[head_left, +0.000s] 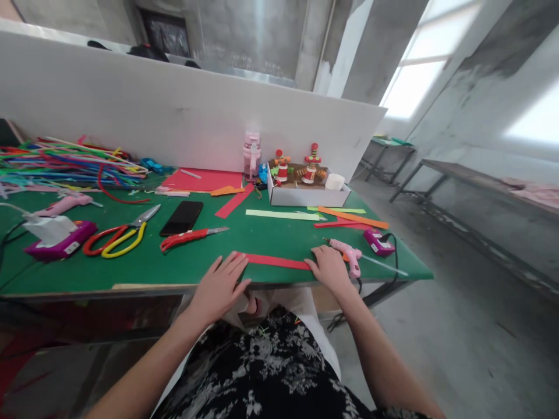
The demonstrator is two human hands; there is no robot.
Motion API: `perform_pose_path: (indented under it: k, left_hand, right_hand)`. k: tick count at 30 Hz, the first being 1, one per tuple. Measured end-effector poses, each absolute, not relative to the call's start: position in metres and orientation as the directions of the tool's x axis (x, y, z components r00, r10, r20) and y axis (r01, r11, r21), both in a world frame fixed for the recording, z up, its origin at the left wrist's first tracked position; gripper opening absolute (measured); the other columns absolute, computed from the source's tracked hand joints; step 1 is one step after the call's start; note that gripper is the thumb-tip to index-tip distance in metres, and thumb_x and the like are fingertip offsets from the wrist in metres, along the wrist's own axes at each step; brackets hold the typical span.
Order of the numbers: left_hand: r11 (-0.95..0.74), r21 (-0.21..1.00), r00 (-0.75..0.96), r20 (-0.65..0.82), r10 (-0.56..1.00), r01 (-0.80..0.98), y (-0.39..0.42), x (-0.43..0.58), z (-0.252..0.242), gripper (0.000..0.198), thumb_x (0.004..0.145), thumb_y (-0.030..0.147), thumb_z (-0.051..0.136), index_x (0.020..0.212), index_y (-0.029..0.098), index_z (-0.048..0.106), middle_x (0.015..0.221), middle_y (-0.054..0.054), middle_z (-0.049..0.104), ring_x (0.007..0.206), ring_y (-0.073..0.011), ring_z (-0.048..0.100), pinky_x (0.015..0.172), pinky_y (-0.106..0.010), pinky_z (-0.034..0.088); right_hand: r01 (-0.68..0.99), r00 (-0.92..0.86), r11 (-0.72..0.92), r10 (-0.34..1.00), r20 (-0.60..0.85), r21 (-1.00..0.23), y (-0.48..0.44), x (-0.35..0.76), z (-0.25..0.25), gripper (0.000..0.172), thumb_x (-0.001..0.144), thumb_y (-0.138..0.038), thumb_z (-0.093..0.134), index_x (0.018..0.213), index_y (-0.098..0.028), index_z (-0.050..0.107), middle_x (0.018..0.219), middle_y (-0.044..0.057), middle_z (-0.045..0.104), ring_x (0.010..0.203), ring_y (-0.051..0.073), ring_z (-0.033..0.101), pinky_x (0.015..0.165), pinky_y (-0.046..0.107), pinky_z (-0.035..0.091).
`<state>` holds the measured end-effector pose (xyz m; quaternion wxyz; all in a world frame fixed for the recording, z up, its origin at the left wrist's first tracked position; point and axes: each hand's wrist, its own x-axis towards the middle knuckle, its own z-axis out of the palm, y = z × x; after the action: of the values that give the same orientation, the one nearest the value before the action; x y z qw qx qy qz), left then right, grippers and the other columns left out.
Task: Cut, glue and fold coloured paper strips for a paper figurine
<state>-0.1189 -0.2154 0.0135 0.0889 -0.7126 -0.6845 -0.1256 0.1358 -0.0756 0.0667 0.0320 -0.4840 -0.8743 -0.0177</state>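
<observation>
While the left hand (222, 285) and right hand (331, 269) rest at its 2 ends, a red strip (277, 262) lies flat along the front of the bench (271, 237)

At the far left, a tangled heap of coloured stems (65, 166) spreads before a white partition (174, 116). Nearer the front, a pink glue gun (67, 205) lies behind a white plug (55, 230), which sits on a purple block (61, 250). Next come scissors (124, 248) with 1 red handle and 1 yellow. A black phone (182, 218) lies flat, and just in front of it is a red-handled knife (190, 236), blade pointing right. Behind them is a red sheet (209, 181), with orange pieces (227, 191) at its right corner.

The left hand is palm down, fingers extended and slightly spread, fingertips over the strip's left end. From there the red strip runs straight across to the right hand. Behind it, a shorter red strip (234, 201) slants toward a pink bottle (252, 154), and a pale green strip (282, 215) lies crosswise. Farther right, a white box (305, 199) holds 2 small figures (282, 171) and a white roll (335, 181); in front, an orange strip (356, 218) overlaps red pieces (334, 224).

The right hand bends loosely over the strip's right end, thumb apart from the fingers. Just beside it lies a second pink glue gun (348, 254), a translucent stick (384, 266) reaching rightward from it. Past that sits another purple block (378, 242) with a black cord (396, 256).
</observation>
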Motion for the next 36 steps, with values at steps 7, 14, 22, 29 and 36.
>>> perform_pose_path:
  k: [7,14,22,29,36]
  left_hand:
    - [0.119,0.309,-0.247,0.419,0.874,0.944,-0.254,-0.138,0.023,0.045,0.096,0.041,0.04,0.13,0.022,0.062,0.149,-0.017,0.05,0.142,-0.0398,0.039,0.109,-0.061,0.038]
    - [0.287,0.946,-0.272,-0.239,0.932,0.152,-0.267,-0.076,-0.009,0.061,0.076,0.071,0.055,0.105,0.018,0.062,0.109,-0.016,0.073,0.1,-0.0319,0.069,0.091,-0.052,0.055]
    - [0.309,0.945,0.081,-0.302,0.95,-0.11,-0.225,-0.042,0.001,0.068,0.055,0.077,0.072,0.085,0.017,0.071,0.091,-0.012,0.079,0.093,-0.0301,0.072,0.091,-0.043,0.054]
    - [0.494,0.835,0.148,-0.471,0.87,-0.244,-0.229,-0.063,0.026,0.055,0.061,0.065,0.078,0.083,0.015,0.068,0.066,-0.006,0.075,0.059,-0.0175,0.067,0.061,-0.027,0.05]
    - [0.562,0.772,0.159,-0.54,0.826,-0.296,-0.252,-0.081,0.028,0.052,0.056,0.059,0.084,0.078,0.015,0.069,0.067,-0.004,0.073,0.06,-0.0146,0.063,0.059,-0.025,0.048]
  right_hand:
    - [0.769,-0.633,0.621,0.773,-0.044,-0.147,-0.127,0.121,0.073,0.025,0.09,-0.035,0.068,0.107,-0.018,0.061,0.101,0.007,0.07,0.091,0.023,0.066,0.075,0.03,0.041]
    - [0.773,-0.631,0.626,0.775,-0.026,-0.098,-0.144,0.094,0.062,0.021,0.096,-0.034,0.059,0.111,-0.019,0.058,0.101,0.008,0.071,0.092,0.025,0.066,0.074,0.032,0.04]
    - [0.741,-0.593,0.571,0.804,0.055,-0.353,-0.142,0.092,0.053,0.016,0.093,-0.025,0.056,0.107,-0.019,0.06,0.097,0.008,0.071,0.085,0.022,0.065,0.074,0.031,0.041]
    - [0.173,-0.596,-0.137,0.774,-0.214,-0.975,-0.156,0.106,0.034,0.055,0.089,-0.068,0.045,0.082,-0.018,0.067,0.076,0.005,0.068,0.066,0.015,0.061,0.064,0.027,0.045]
    - [-0.016,-0.62,-0.449,0.705,-0.343,-0.894,-0.177,0.049,0.021,0.05,0.057,-0.065,0.08,0.072,-0.017,0.073,0.055,-0.004,0.059,0.052,0.009,0.047,0.054,0.022,0.038]
